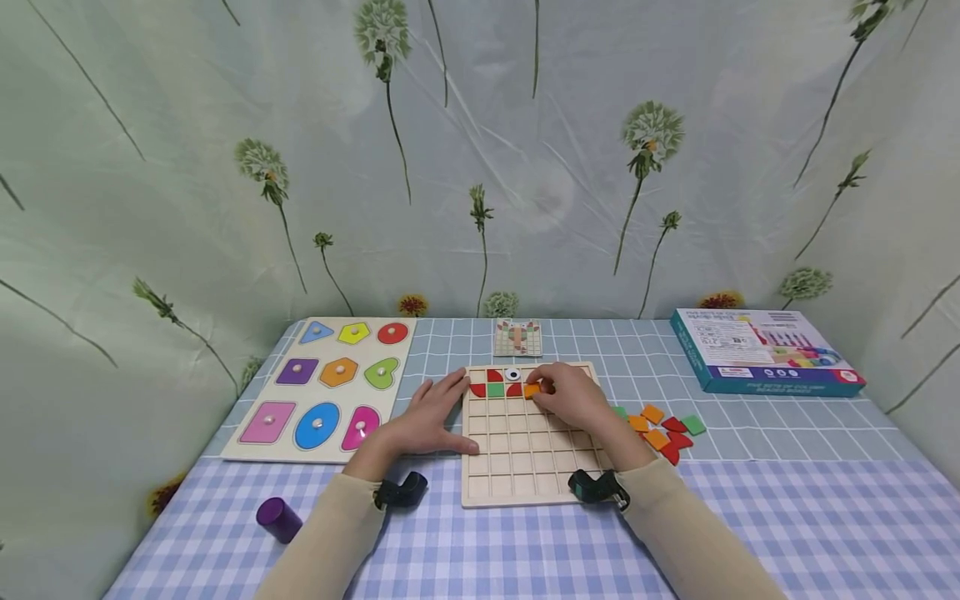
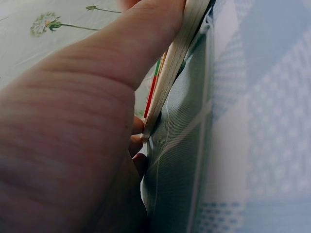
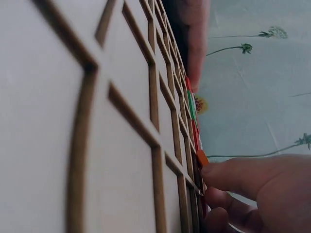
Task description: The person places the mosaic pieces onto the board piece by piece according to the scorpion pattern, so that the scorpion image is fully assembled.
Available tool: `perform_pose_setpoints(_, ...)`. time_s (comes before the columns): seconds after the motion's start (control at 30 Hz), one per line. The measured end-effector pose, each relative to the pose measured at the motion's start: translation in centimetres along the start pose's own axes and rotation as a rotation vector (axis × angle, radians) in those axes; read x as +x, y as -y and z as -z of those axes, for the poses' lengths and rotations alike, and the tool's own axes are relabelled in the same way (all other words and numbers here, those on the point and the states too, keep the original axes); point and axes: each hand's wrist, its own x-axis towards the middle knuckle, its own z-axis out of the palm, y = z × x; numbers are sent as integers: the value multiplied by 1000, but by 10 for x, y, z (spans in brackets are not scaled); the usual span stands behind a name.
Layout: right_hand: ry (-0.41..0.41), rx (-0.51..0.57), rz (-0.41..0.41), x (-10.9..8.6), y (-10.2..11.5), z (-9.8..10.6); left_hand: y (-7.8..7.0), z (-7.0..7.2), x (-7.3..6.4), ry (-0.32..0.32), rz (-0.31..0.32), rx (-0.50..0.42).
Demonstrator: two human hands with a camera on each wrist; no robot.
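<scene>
A wooden grid board (image 1: 517, 467) lies in the middle of the table. My left hand (image 1: 431, 421) rests along its left edge, fingers spread and thumb on the near part of that edge. With thumb and fingers my right hand (image 1: 573, 396) pinches an orange square tile (image 1: 532, 390) in the second row from the top. In the right wrist view this orange tile (image 3: 202, 157) stands tilted at the thumb tip. Beside it in the top rows sit red curved tiles (image 1: 477, 390), a green square (image 1: 496, 389) and an eye tile (image 1: 513, 375).
Loose orange, red and green tiles (image 1: 656, 439) lie right of the board, partly behind my right forearm. A pattern card (image 1: 517, 325) is behind the board. A shape puzzle (image 1: 300, 451) lies left, a purple cylinder (image 1: 278, 520) near front left, a box (image 1: 780, 387) back right.
</scene>
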Motion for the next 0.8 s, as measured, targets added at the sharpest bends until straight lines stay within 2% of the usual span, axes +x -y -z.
perform_pose_setpoints(0.5,-47,33,40,0,-3,0,1,1,1,1,1,-9)
perform_pose_setpoints(0.8,-69,-30,-20,1,-4,-1,3,-2,2,4,6,-8)
